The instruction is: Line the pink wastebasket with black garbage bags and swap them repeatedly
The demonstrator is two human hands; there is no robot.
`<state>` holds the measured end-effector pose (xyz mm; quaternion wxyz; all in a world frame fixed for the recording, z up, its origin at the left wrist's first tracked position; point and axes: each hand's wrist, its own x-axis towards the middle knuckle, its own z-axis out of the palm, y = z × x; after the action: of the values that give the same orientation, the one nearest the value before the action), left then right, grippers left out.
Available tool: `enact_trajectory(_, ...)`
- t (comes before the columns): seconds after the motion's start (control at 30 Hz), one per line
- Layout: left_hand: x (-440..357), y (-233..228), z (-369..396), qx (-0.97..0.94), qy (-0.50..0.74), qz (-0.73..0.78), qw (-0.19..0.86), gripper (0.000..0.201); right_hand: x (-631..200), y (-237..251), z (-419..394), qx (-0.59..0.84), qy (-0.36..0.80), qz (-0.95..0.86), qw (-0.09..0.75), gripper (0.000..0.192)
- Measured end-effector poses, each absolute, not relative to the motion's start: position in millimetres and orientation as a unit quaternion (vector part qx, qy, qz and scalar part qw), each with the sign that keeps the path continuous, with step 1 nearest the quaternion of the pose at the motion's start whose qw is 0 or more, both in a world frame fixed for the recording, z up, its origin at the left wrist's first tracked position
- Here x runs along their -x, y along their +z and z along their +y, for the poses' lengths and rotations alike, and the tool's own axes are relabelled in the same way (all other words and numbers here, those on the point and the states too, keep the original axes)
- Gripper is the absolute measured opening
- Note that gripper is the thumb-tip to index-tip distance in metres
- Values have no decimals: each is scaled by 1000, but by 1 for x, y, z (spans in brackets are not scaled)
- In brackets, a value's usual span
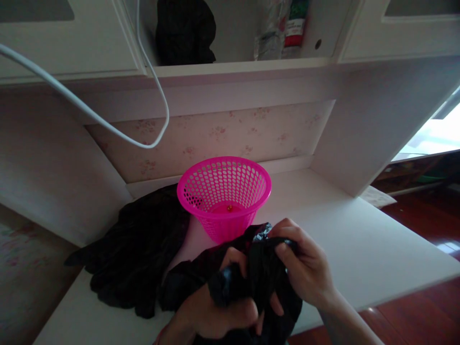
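Observation:
Both hands are closed on a crumpled black plastic bag (266, 268) over the front of the white counter. My left hand (219, 306) wraps its fingers and thumb around a gathered part of it. To the right, my right hand (302, 261) pinches the bag's upper edge between thumb and fingers. Just behind them stands a pink perforated plastic basket (224, 225), upright, with a tiny orange-brown thing (230, 208) at its bottom. The basket's lower front is partly hidden by the bag. Left of the basket, another black plastic bag (140, 249) lies spread on the counter.
A white cable (118, 134) hangs in front of the upper cabinet. On the open shelf (233, 69) are a black bundle (185, 33), a clear plastic container (270, 36) and a red-and-green-labelled bottle (295, 28). White side panels flank the counter (345, 244), with reddish flooring (413, 316) below on the right.

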<state>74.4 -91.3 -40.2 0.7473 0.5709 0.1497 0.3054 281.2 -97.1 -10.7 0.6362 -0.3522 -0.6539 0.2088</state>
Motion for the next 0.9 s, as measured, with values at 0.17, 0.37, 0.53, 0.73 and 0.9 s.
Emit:
enact_trajectory(0.17, -72, -36, -77, -757, 159, 73, 629, 19, -277, -14, -95, 379, 342, -508, 694, 16)
enact_trajectory(0.37, -73, 2, -85, -859, 86, 160, 479, 38, -272, -8, -90, 396, 494, -616, 468, 34)
enact_trajectory(0.53, -71, 6, -91, -900, 166, 260, 309, 66, -284, -14, -87, 510, 449, -625, 384, 40)
enact_trajectory(0.73, -60, -24, -85, -860, 331, 346, 174, 44, -301, -18, -111, 402, 462, -656, 441, 50)
enact_trajectory(0.9, -66, -23, -86, -819, 416, 357, 172, 43, -287, -12, -125, 446, 244, -819, 266, 16)
